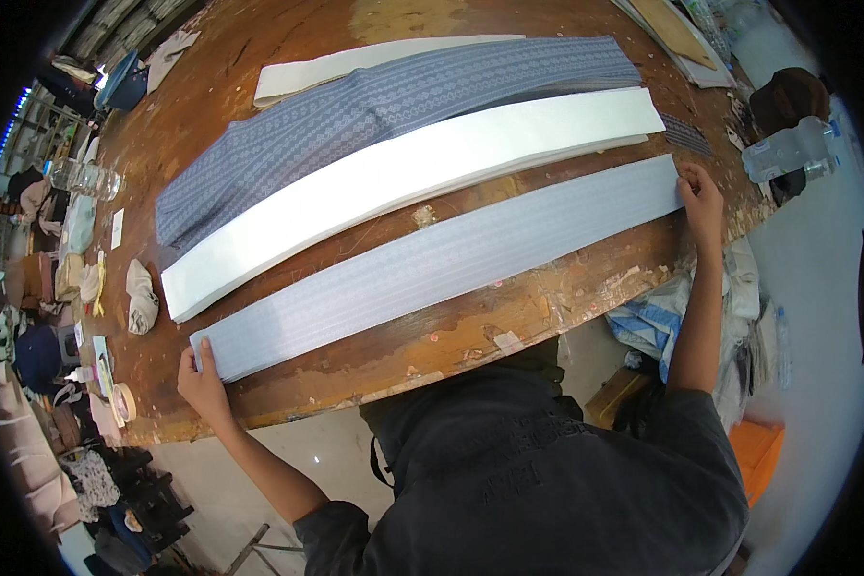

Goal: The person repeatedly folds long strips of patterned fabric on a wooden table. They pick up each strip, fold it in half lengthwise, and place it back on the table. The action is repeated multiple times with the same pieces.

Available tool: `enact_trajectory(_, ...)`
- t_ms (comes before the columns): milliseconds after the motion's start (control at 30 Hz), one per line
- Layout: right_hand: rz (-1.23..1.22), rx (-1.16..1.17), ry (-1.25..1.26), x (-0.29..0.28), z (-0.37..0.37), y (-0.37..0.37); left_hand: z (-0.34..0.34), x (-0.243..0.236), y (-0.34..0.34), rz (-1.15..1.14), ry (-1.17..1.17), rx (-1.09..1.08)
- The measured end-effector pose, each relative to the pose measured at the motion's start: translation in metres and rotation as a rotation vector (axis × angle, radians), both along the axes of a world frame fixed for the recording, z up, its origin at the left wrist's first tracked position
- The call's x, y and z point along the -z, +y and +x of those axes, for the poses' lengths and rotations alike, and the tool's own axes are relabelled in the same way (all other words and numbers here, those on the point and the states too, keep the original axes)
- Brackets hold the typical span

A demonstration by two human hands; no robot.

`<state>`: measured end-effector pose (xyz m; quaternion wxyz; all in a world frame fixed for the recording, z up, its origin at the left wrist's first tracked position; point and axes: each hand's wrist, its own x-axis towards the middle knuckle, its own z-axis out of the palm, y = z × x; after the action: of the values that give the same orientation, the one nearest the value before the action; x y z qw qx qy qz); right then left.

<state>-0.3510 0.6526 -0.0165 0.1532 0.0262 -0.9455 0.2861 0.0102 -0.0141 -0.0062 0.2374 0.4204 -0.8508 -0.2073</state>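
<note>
Pale-blue, long patterned fabric strip (442, 264) is pinched at both ends by left hand (202, 379) and right hand (703, 197); even tension would keep it flat.

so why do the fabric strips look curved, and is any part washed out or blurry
Head view: the fisheye lens bows the pale blue strip and the wooden table edge, more toward the rim; corners are black vignette. The white strip is bright, nearly blown out. The left hand and right hand at the strip's ends look sharp; clutter at the left rim is smeared.
</note>
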Motion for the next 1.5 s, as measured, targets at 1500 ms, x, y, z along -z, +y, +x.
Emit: enact_trajectory(1500, 0.179, 0.064, 0.071, 0.006, -0.002, -0.007, 0.015, -0.001, -0.001, 0.232, 0.163, 0.009)
